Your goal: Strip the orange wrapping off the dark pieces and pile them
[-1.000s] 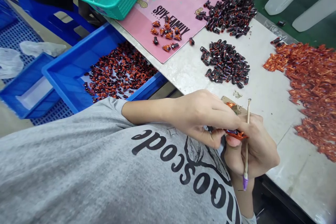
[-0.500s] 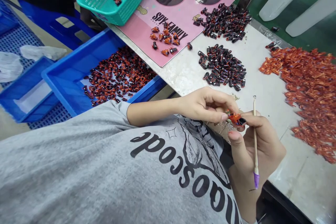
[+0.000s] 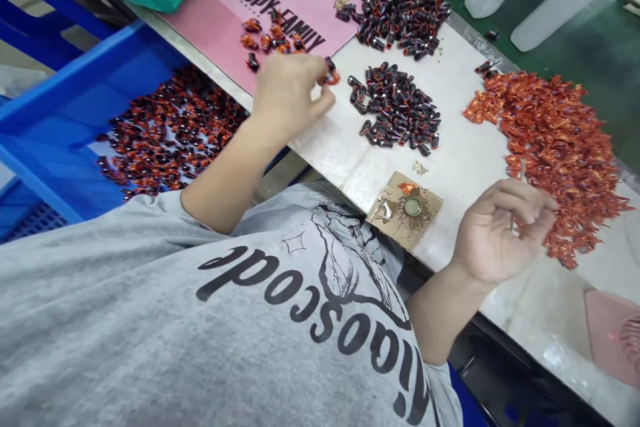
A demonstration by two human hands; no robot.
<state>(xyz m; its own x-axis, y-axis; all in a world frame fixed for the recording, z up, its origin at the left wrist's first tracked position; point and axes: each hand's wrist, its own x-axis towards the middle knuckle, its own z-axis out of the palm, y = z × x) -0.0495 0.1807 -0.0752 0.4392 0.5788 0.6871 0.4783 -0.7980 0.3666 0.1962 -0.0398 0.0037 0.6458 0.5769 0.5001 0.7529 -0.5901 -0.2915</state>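
The left hand (image 3: 290,97) pinched a small orange-and-black piece (image 3: 330,75) in its fingertips above the tabletop (image 3: 475,140), near the pink mat's (image 3: 210,33) edge; the right hand (image 3: 503,230), loosely open and empty, hovered at the orange pile (image 3: 560,147).

left hand (image 3: 289,95): fingers pinched together | right hand (image 3: 501,232): half-open, palm showing, fingers loosely curled

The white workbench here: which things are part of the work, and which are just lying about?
Part of the work: left hand, pinching a black-and-orange piece; right hand; orange heap; black-and-orange piles; blue tray; stained cardboard square.
Seemingly just lying about: white plastic bars; pink plastic object.
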